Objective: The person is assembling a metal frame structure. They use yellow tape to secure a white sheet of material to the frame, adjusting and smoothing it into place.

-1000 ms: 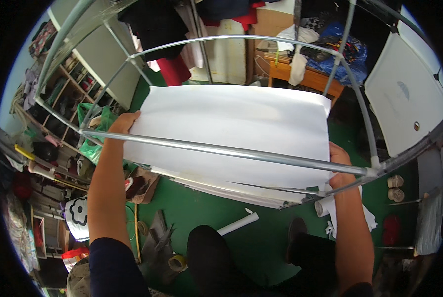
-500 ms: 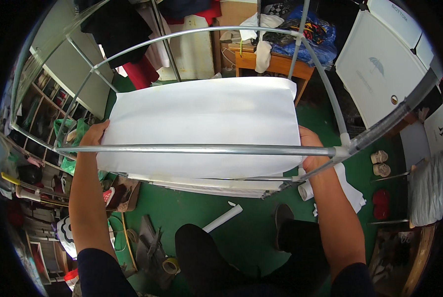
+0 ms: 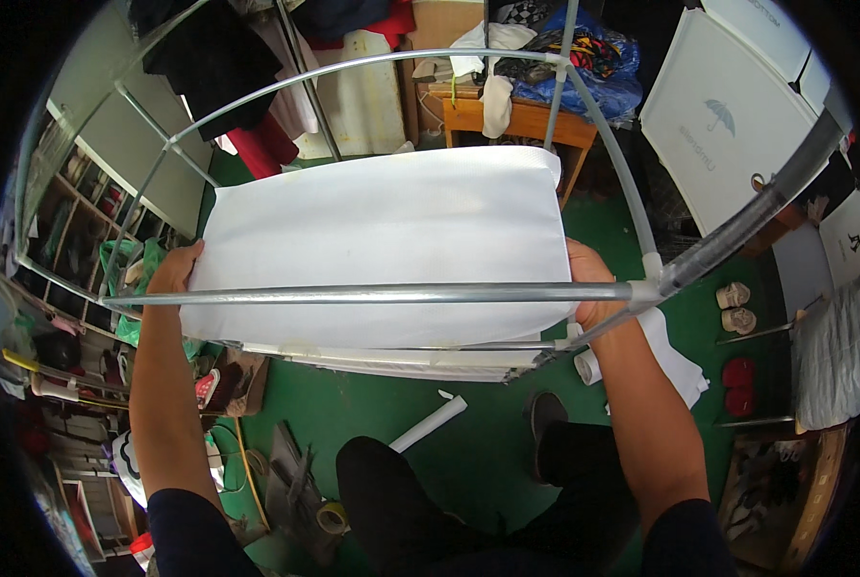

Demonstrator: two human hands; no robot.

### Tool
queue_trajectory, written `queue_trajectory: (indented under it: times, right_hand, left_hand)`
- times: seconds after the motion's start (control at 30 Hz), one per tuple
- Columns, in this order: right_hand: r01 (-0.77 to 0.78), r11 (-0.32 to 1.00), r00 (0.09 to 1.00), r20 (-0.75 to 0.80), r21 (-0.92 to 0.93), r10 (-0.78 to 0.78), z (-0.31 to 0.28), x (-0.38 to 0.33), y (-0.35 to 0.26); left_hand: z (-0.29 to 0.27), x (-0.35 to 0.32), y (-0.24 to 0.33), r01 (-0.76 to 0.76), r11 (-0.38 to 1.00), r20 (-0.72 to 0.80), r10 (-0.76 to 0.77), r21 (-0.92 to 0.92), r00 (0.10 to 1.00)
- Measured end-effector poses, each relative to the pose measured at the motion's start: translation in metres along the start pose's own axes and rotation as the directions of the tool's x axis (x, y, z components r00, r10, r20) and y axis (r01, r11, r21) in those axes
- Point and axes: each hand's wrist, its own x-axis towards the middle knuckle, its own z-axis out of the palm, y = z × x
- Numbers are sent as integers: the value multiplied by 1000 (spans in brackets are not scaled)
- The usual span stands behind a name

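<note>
1. The white sheet [image 3: 382,240] lay inside a metal tube frame [image 3: 646,236], its long axis running left to right before the person, the far edge slanting slightly up toward the right.
2. Its far right corner curled downward.
3. The left hand [image 3: 175,268] held the sheet's left edge; the right hand [image 3: 589,274] gripped its right edge.
4. A near bar [image 3: 372,295] crossed over the sheet, hiding a strip of it and part of the right hand.
5. Most fingertips were hidden, and what supported the sheet underneath could not be told.
6. Below spread a green floor [image 3: 314,394], with a white roll [image 3: 430,424] and a tape roll [image 3: 332,517] near the person's legs, which the lower border cut off.
7. Beyond stood a wooden table [image 3: 521,117] bearing a blue bag [image 3: 598,94]; shelves [image 3: 72,200] at left blurred toward the rim.
</note>
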Motion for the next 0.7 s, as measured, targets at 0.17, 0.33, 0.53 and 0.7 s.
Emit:
queue_trajectory:
  times: [0.17,0.33,0.53,0.7]
  right_hand:
    - [-36,997,977,208,-66,49,-27,8,-5]
    - [-1,998,997,78,70,-4,-4,-1,2]
    - [-9,998,996,86,59,4,-5,-1,1]
    - [203,966,952,262,-163,-156,-37,16,5]
  left_hand:
    - [17,-11,11,18,999,0,-18,38,1000]
    - [14,-17,12,27,997,-10,-26,73,1000]
    - [9,-4,3,-13,999,20,13,29,1000]
    - [9,3,5,-12,999,40,11,39,999]
